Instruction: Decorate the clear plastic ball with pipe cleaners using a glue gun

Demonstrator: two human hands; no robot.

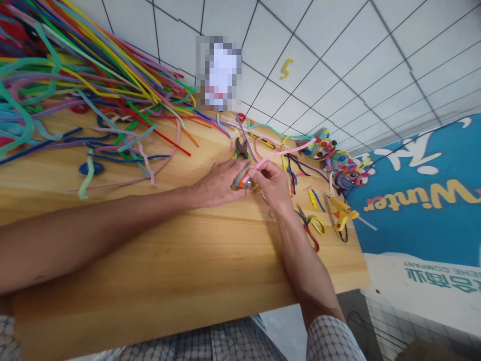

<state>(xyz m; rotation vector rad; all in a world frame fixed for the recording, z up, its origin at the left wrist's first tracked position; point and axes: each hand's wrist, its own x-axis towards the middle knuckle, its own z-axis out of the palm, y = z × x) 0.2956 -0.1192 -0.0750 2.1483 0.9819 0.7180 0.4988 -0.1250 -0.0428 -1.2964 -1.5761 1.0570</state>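
Checked shirt (233,346) | left hand (221,183) grasping striped piece (241,178) | right hand (273,184) pinching pink stem (287,151), long axis away-right

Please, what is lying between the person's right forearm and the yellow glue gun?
In the head view, scissors with one red and one yellow handle lie there, on the wooden table.

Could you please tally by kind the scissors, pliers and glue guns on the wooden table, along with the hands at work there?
Scissors with one yellow and one red handle loop: 1
Dark metal pliers: 1
Yellow plastic glue gun: 1
Bare left hand and bare right hand: 2
Total: 5
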